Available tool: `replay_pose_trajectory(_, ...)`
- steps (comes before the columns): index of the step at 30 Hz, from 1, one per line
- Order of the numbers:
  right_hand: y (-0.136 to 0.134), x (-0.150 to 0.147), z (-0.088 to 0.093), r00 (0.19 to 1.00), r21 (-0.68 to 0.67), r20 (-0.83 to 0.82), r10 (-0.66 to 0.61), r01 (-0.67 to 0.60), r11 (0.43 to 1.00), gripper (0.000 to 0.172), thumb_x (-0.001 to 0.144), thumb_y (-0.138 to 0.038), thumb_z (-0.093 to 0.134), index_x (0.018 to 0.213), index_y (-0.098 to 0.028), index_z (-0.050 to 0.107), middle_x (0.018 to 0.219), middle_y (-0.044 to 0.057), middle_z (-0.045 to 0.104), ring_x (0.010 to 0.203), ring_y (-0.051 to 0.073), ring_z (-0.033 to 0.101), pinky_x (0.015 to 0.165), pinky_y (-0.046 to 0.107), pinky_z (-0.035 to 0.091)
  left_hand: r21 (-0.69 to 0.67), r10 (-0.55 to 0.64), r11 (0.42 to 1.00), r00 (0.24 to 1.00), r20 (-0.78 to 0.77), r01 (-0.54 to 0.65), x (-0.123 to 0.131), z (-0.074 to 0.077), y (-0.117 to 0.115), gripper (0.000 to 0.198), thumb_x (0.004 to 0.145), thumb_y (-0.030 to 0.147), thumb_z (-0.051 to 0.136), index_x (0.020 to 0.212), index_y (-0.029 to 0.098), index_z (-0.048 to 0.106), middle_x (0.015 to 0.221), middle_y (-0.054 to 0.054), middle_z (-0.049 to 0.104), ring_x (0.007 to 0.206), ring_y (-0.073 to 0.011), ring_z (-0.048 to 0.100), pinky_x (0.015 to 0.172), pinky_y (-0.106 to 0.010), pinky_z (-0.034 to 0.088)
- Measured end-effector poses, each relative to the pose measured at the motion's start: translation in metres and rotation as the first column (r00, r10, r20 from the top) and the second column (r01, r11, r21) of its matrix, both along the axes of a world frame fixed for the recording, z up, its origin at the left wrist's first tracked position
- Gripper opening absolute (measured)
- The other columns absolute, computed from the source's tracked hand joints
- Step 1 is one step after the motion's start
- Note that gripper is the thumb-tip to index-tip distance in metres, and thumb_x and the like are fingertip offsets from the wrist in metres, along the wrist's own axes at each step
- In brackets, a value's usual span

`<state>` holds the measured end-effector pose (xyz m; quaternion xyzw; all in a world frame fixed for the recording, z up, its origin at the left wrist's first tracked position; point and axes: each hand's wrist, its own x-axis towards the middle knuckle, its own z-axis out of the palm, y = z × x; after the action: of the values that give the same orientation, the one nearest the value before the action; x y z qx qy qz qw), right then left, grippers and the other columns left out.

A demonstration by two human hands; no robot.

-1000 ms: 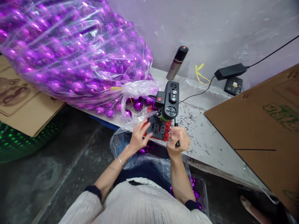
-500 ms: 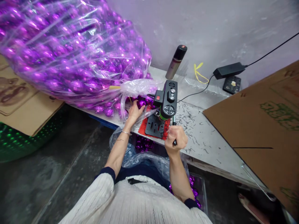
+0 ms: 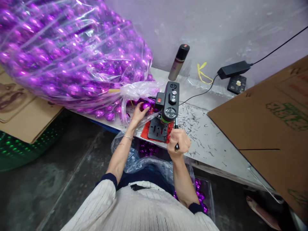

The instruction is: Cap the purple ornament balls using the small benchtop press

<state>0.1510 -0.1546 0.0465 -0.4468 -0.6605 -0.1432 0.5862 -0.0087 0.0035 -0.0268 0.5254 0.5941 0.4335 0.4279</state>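
Observation:
My left hand (image 3: 137, 116) is closed around a shiny purple ball (image 3: 146, 106), thumb on one side and fingers on the other. It is at the open mouth of a big clear plastic bag (image 3: 141, 89) full of such balls. Just right of it stands a small black bench press (image 3: 171, 101) with a red switch and a slotted base plate (image 3: 156, 130) on a red mat (image 3: 145, 132). My right hand (image 3: 179, 141) is wrapped round the black grip of the press's lever (image 3: 176, 147). The spot beneath the press head is partly hidden.
A spray can (image 3: 178, 62) stands behind the press. A yellow tie (image 3: 204, 75) and a black power adapter (image 3: 234, 69) lie near the wall. Black clippings litter the white table (image 3: 211, 144). A cardboard box (image 3: 269, 125) stands at right. More purple balls (image 3: 148, 148) are below the table edge.
My left hand has drawn a purple ball slightly up between thumb and fingers. My right hand stays on the lever grip; the whole view has shifted a little.

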Motion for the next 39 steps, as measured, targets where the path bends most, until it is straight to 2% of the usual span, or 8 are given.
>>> replay_pose_trajectory(4,0.001,0.001,0.001,1.000,0.003,-0.006,0.004,-0.004,1.000,0.024,0.096,-0.012,0.046,0.075,-0.023,0.047,0.065,-0.001,0.056,0.058,0.012,0.053,0.056,0.026,0.040,-0.193,0.061,0.981,0.892,0.448,0.030,-0.015,0.017,-0.027,0.061,0.096,0.036,0.064,0.154,0.026,0.044,0.128,-0.009,0.072,0.091,-0.0192,0.077,0.085,-0.037,0.064)
replay_pose_trajectory(9,0.005,0.003,0.007,0.999,0.001,-0.038,-0.010,0.010,1.000,0.025,0.096,-0.012,0.047,0.073,-0.022,0.048,0.064,-0.002,0.056,0.057,0.011,0.053,0.056,0.027,0.037,-0.232,-0.017,0.954,0.808,0.589,0.190,-0.020,0.025,-0.077,0.059,0.096,0.046,0.065,0.149,0.026,0.049,0.117,-0.009,0.076,0.087,-0.0199,0.078,0.084,-0.035,0.064)
replay_pose_trajectory(14,0.009,0.005,0.014,0.999,0.003,-0.043,-0.016,0.016,1.000,0.026,0.097,-0.013,0.048,0.072,-0.022,0.047,0.061,-0.003,0.054,0.056,0.010,0.051,0.055,0.026,0.035,-0.254,-0.003,0.943,0.770,0.638,0.214,0.001,0.008,-0.104,0.059,0.093,0.059,0.064,0.141,0.027,0.052,0.117,-0.008,0.074,0.090,-0.0215,0.078,0.087,-0.040,0.063)
replay_pose_trajectory(17,0.009,0.005,0.015,0.999,0.006,-0.028,-0.022,0.023,1.000,0.025,0.097,-0.012,0.048,0.073,-0.022,0.048,0.061,-0.002,0.055,0.056,0.010,0.051,0.055,0.026,0.035,-0.208,0.004,0.968,0.824,0.566,0.138,0.018,-0.006,-0.108,0.059,0.088,0.057,0.071,0.135,0.025,0.054,0.120,-0.008,0.073,0.099,-0.0223,0.076,0.089,-0.038,0.062)
replay_pose_trajectory(20,0.006,0.006,0.014,1.000,0.000,-0.010,-0.024,0.024,1.000,0.024,0.096,-0.012,0.048,0.074,-0.022,0.049,0.062,-0.002,0.057,0.056,0.010,0.052,0.056,0.026,0.036,-0.038,-0.029,0.998,0.898,0.439,0.051,0.031,-0.017,-0.110,0.059,0.089,0.056,0.071,0.135,0.023,0.053,0.132,-0.010,0.068,0.119,-0.0250,0.069,0.101,-0.039,0.057)
replay_pose_trajectory(25,0.002,0.007,0.012,0.998,-0.042,0.048,-0.052,0.054,0.998,0.023,0.096,-0.013,0.047,0.075,-0.022,0.050,0.065,-0.001,0.060,0.058,0.010,0.055,0.058,0.026,0.039,0.163,-0.098,0.984,0.983,0.153,0.073,0.037,-0.030,-0.113,0.060,0.094,0.053,0.065,0.143,0.021,0.052,0.146,-0.014,0.060,0.137,-0.0288,0.058,0.119,-0.046,0.043)
replay_pose_trajectory(32,0.000,0.007,0.013,0.997,-0.050,0.052,-0.053,0.056,0.997,0.023,0.097,-0.014,0.046,0.075,-0.021,0.051,0.065,0.000,0.060,0.058,0.010,0.055,0.058,0.026,0.040,0.344,-0.133,0.917,0.968,-0.214,0.202,0.032,-0.042,-0.117,0.056,0.098,0.051,0.061,0.144,0.021,0.053,0.141,-0.015,0.065,0.134,-0.0291,0.060,0.114,-0.048,0.046)
replay_pose_trajectory(39,0.004,0.006,0.016,0.999,-0.020,0.024,-0.039,0.039,0.999,0.025,0.097,-0.013,0.046,0.075,-0.022,0.050,0.064,-0.001,0.059,0.057,0.010,0.054,0.057,0.025,0.039,0.435,-0.188,0.834,0.917,-0.353,0.339,0.033,-0.049,-0.111,0.060,0.100,0.052,0.057,0.149,0.019,0.045,0.142,-0.017,0.063,0.136,-0.0293,0.059,0.114,-0.049,0.048)
